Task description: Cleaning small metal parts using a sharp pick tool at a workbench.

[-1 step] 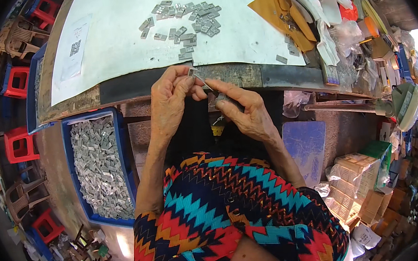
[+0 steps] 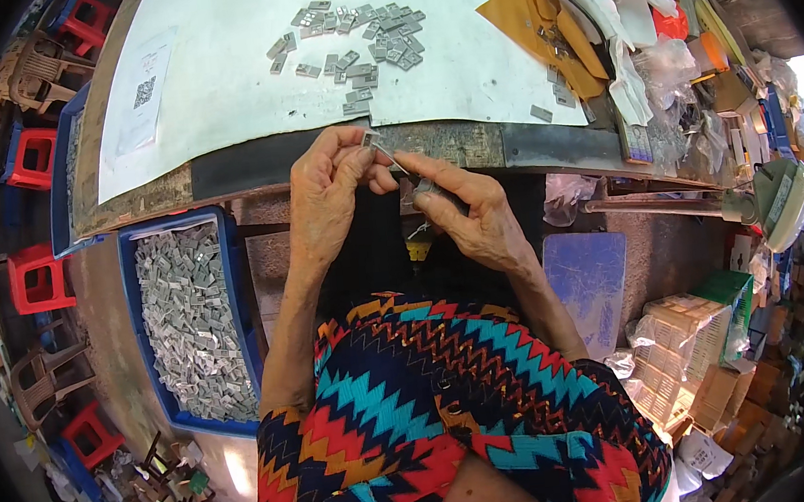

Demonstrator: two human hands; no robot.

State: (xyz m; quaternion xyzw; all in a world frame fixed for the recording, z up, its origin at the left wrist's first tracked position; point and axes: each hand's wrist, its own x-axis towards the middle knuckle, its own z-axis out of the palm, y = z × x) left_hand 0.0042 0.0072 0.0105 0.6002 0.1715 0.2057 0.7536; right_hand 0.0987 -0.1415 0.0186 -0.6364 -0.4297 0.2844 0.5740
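Observation:
At the table's front edge, my left hand [image 2: 327, 186] pinches a small grey rectangular metal piece [image 2: 370, 140] between thumb and fingertips. My right hand [image 2: 470, 207] is closed around a slim tool [image 2: 393, 159], its thin end angled up-left to the piece. The tool's grip is mostly hidden by my fingers, so its exact kind does not show. Beyond my hands, on the white sheet [image 2: 225, 85], lies a loose cluster of similar grey metal pieces [image 2: 393, 37]; some trail down toward the sheet's edge.
A blue bin [image 2: 131, 303] full of grey pieces stands low at the left. A brown folder [image 2: 520, 19], plastic bags [image 2: 669, 75] and a lamp [image 2: 785, 203] crowd the right. Red stools [image 2: 41, 278] stand far left; a green crate [image 2: 738, 293] is at lower right.

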